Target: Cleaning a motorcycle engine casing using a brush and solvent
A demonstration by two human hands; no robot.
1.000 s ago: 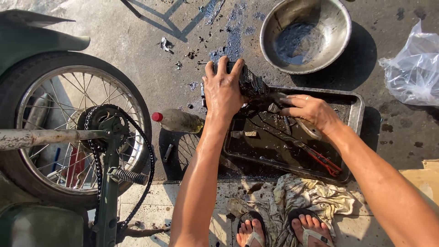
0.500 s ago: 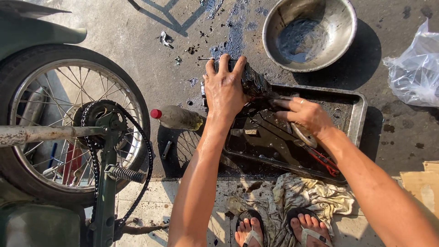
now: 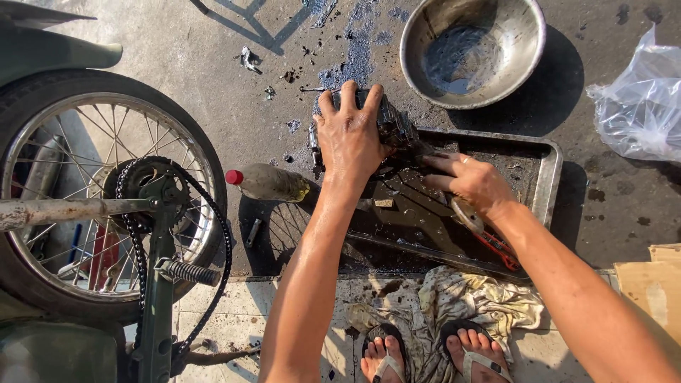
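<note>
The left hand (image 3: 351,135) lies flat over a dark, greasy, ribbed metal engine part (image 3: 389,122), its fingers (image 3: 347,94) spread and curled over the far edge, holding it against the rim of a shallow rectangular metal tray (image 3: 547,177) blackened with oil. The part sits at the tray's far left corner, directly beneath those fingers. The right hand (image 3: 472,183) rests inside the tray just beside the part, fingers (image 3: 440,164) partly closed and pointing toward it; a slim metal tool handle (image 3: 468,215) emerges beneath the palm (whether the fingers actually clamp it cannot be told). A red-handled tool (image 3: 500,252) lies in the tray near the wrist.

Beyond the left fingertips stands a round steel bowl (image 3: 525,53) holding dark liquid. To the outside of the left hand lies a clear plastic bottle with a red cap (image 3: 266,183) on the concrete floor (image 3: 213,64). Further off stands a spoked motorcycle wheel (image 3: 92,191) with its chain (image 3: 131,234). A crumpled, stained rag (image 3: 468,301) lies below the tray, by the person's sandalled feet (image 3: 425,351). A clear plastic bag (image 3: 638,103) sits well apart on the right.
</note>
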